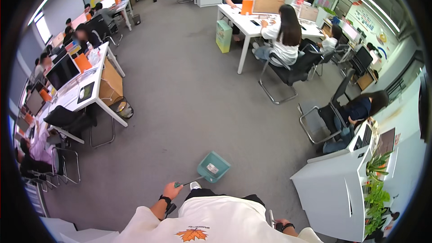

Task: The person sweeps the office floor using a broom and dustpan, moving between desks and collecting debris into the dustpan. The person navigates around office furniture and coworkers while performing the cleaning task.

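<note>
My left hand (172, 190) is closed around the grip end of a long-handled green plastic dustpan (221, 167). The pan's dark handle (193, 181) slants from my fist to the pan, which is low over or on the grey carpet ahead of my feet. A small pale scrap with markings (212, 168) lies inside the pan. Down at my right side, my right hand (279, 223) grips a pale stick-like handle (271, 218); its other end is hidden behind my body.
Grey carpet (175, 91) stretches ahead between white desks (236, 18) where people sit. On the left, a wire waste bin (125, 108) stands by a desk leg. A black chair (287, 71) juts out on the right, near a grey-white reception counter (332, 189) with potted plants (376, 195).
</note>
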